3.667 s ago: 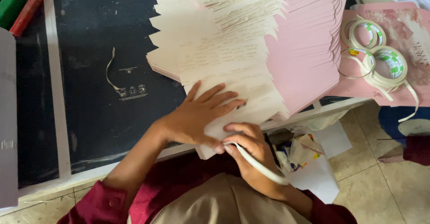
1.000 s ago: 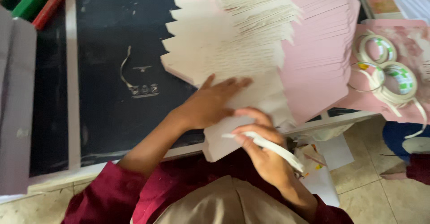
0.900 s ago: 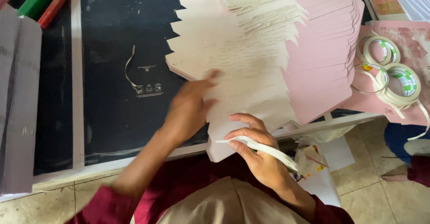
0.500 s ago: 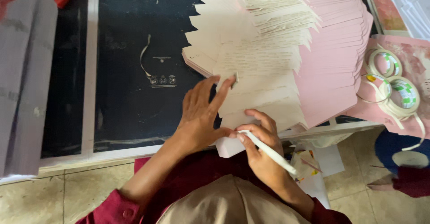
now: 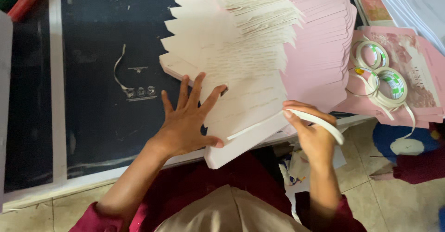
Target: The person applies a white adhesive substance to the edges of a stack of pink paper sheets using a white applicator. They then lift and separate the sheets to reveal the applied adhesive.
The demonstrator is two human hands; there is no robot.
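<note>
1. On the dark tabletop (image 5: 92, 51), your left hand (image 5: 185, 125) lies flat with fingers spread wide, gripping nothing, and presses down the near corner of the fanned stack of pink and cream card sheets (image 5: 250, 69).
2. Your right hand (image 5: 313, 137) is curled almost closed; thumb and forefinger pinch one end of a narrow white tape strip (image 5: 317, 120), which arcs over the knuckles. A thin white line along the nearest sheet's edge (image 5: 252, 127) appears to be strip already laid, though you cannot tell for certain.
3. The stack overhangs the pale table edge (image 5: 69, 178) toward your lap; its lowest sheet projects past the rim, just beside your left thumb.
4. Two white tape rolls (image 5: 382, 74) rest on a pink printed sheet (image 5: 417, 74), near the stack's right side, loose tails trailing.
5. Hazards, as judgement: easing the left palm may let the staggered sheets slide and lose their even offsets; the unsupported overhang may tip sheets to the tiled floor (image 5: 389, 204); the curled strip may stick to itself or land crooked; the trailing tails may snag your right wrist.
</note>
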